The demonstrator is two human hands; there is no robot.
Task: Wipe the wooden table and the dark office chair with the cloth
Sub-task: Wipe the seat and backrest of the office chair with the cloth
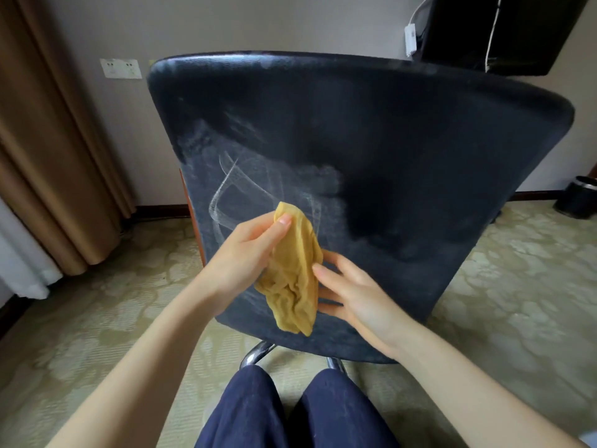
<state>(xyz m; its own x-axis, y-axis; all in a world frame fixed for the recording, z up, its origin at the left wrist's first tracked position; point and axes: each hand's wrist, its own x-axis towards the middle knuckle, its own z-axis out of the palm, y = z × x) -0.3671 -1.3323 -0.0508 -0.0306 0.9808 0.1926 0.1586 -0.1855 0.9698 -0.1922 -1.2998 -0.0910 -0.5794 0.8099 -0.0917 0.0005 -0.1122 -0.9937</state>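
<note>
The dark office chair [371, 140] fills the middle of the view, its back towards me, with pale dusty streaks on its left and lower part. A crumpled yellow cloth [295, 276] hangs in front of the lower chair back. My left hand [248, 250] pinches the cloth's top between thumb and fingers. My right hand [352, 292] lies against the cloth's right side with its fingers spread and nearly straight, touching the fabric. The wooden table is out of view.
Chrome chair legs [258, 352] show below the seat back, above my knees. Brown curtains [55, 150] hang at the left, a wall socket [121, 68] behind the chair. A dark screen [504, 30] with cables sits top right, a black bin [578, 197] at the right on patterned carpet.
</note>
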